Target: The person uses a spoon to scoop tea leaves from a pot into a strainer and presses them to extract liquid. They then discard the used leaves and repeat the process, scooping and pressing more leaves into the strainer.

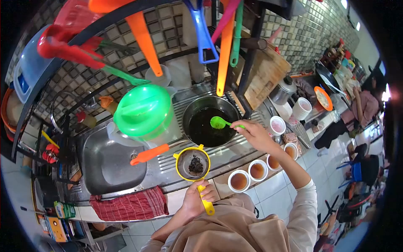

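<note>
My left hand (199, 198) is closed around the handle of a yellow strainer (179, 169), with dark wet leaves (195, 164) lying in its mesh. My right hand (256, 135) grips a small green ladle (218, 122), its bowl over the dark liquid in a metal pan (192, 110). The pan, with an orange handle (150, 154), rests on the ribbed steel drainboard. Several white cups stand along the counter edge to the right; one cup (239, 181) near the strainer holds brown liquid.
A pitcher with a green lid (145, 110) stands left of the pan, beside the sink (113, 164). A red cloth (128, 204) lies on the front edge. Colourful utensils hang overhead. A cutting board (266, 77) leans behind. Another person (369, 101) is at the far right.
</note>
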### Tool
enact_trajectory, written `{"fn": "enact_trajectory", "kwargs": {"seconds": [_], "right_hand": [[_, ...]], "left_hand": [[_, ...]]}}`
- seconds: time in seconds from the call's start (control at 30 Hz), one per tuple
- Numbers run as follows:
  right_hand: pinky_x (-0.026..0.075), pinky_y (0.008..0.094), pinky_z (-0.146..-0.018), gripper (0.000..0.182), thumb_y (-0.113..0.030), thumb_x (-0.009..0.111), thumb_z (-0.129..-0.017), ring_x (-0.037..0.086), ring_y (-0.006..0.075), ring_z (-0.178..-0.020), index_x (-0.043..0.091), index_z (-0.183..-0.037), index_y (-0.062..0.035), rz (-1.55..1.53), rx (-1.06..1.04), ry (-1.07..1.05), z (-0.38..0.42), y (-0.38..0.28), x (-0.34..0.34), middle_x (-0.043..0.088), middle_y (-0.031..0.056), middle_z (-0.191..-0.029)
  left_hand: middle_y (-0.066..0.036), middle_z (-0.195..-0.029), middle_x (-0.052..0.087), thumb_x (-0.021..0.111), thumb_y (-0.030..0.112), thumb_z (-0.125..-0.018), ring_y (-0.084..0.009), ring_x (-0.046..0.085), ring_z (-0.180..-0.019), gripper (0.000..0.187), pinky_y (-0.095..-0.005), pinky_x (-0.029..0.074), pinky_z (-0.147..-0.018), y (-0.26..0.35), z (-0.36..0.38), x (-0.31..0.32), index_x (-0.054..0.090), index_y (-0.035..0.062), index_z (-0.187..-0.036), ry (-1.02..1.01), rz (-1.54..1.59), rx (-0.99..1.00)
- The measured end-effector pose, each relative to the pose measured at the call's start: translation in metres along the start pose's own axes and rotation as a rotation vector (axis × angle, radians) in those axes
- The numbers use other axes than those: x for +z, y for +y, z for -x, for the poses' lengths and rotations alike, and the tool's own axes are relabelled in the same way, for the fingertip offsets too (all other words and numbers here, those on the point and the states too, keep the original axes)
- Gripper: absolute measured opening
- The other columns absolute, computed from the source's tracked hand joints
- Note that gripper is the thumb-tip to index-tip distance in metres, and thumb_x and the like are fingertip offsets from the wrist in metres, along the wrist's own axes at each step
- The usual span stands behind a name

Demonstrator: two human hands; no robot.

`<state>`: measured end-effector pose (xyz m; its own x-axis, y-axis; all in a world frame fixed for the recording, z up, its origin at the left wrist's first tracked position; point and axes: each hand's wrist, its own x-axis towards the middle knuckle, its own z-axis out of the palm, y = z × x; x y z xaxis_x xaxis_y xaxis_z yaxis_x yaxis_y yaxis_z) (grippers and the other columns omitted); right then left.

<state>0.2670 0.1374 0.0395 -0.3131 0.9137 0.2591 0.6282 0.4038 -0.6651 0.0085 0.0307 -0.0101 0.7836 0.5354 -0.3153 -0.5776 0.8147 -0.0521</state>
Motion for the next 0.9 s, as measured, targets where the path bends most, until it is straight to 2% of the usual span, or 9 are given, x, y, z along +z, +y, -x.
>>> {"fn": "enact_trajectory", "kwargs": {"seconds": [0.1, 0.27, 0.33, 0.47, 0.57, 0.9], "right_hand": [[0.045, 0.0397, -0.069, 0.022, -0.023, 0.043, -0.088, 0.057, 0.0309, -0.082, 0.054, -0.102, -0.0114, 0.116, 0.036, -0.066, 0.012, -0.014, -0.007, 0.058, 0.0111, -0.094], [0.046, 0.0394, -0.067, 0.021, -0.023, 0.044, -0.086, 0.057, 0.0308, -0.08, 0.054, -0.102, -0.0134, 0.084, 0.002, 0.005, 0.018, -0.031, -0.006, 0.057, 0.0102, -0.092], [0.046, 0.039, -0.066, 0.021, -0.023, 0.044, -0.086, 0.057, 0.0301, -0.079, 0.054, -0.102, -0.0135, 0.146, 0.023, -0.09, 0.017, -0.036, -0.008, 0.057, 0.0093, -0.093], [0.046, 0.0391, -0.065, 0.021, -0.023, 0.044, -0.087, 0.057, 0.0295, -0.079, 0.054, -0.102, -0.0133, 0.106, -0.016, -0.042, 0.01, -0.033, 0.002, 0.056, 0.0085, -0.095], [0.046, 0.0392, -0.065, 0.021, -0.023, 0.044, -0.087, 0.057, 0.0297, -0.079, 0.054, -0.101, -0.0131, 0.137, -0.01, -0.094, 0.005, -0.032, 0.006, 0.056, 0.008, -0.096], [0.046, 0.0396, -0.064, 0.02, -0.023, 0.043, -0.087, 0.057, 0.0311, -0.077, 0.054, -0.099, -0.0116, 0.1, -0.035, -0.099, -0.009, -0.041, 0.009, 0.056, 0.0098, -0.091]], "left_hand": [[0.004, -0.057, 0.034, 0.043, 0.026, -0.085, -0.0079, 0.032, -0.051, 0.019, -0.0229, 0.028, -0.054, -0.001, 0.0, 0.002, 0.045, 0.0137, -0.071, -0.005, -0.014, 0.0], [0.004, -0.056, 0.034, 0.043, 0.024, -0.084, -0.0081, 0.031, -0.051, 0.018, -0.0231, 0.028, -0.054, -0.001, 0.001, 0.007, 0.045, 0.0137, -0.07, 0.051, 0.007, 0.013], [0.004, -0.056, 0.034, 0.043, 0.024, -0.084, -0.0082, 0.031, -0.051, 0.017, -0.0232, 0.029, -0.054, -0.001, 0.001, 0.008, 0.045, 0.0136, -0.07, 0.038, 0.005, 0.015], [0.003, -0.056, 0.034, 0.043, 0.024, -0.084, -0.0085, 0.031, -0.051, 0.017, -0.0234, 0.029, -0.054, -0.002, 0.002, 0.007, 0.045, 0.0132, -0.071, 0.038, 0.005, 0.022], [0.003, -0.056, 0.034, 0.044, 0.024, -0.084, -0.0085, 0.031, -0.051, 0.017, -0.0233, 0.029, -0.054, -0.001, 0.003, 0.004, 0.045, 0.013, -0.071, 0.035, 0.033, 0.013], [0.004, -0.057, 0.034, 0.044, 0.025, -0.085, -0.0077, 0.032, -0.051, 0.018, -0.0229, 0.029, -0.055, -0.004, 0.002, 0.004, 0.045, 0.0134, -0.071, -0.003, 0.042, 0.039]]}}
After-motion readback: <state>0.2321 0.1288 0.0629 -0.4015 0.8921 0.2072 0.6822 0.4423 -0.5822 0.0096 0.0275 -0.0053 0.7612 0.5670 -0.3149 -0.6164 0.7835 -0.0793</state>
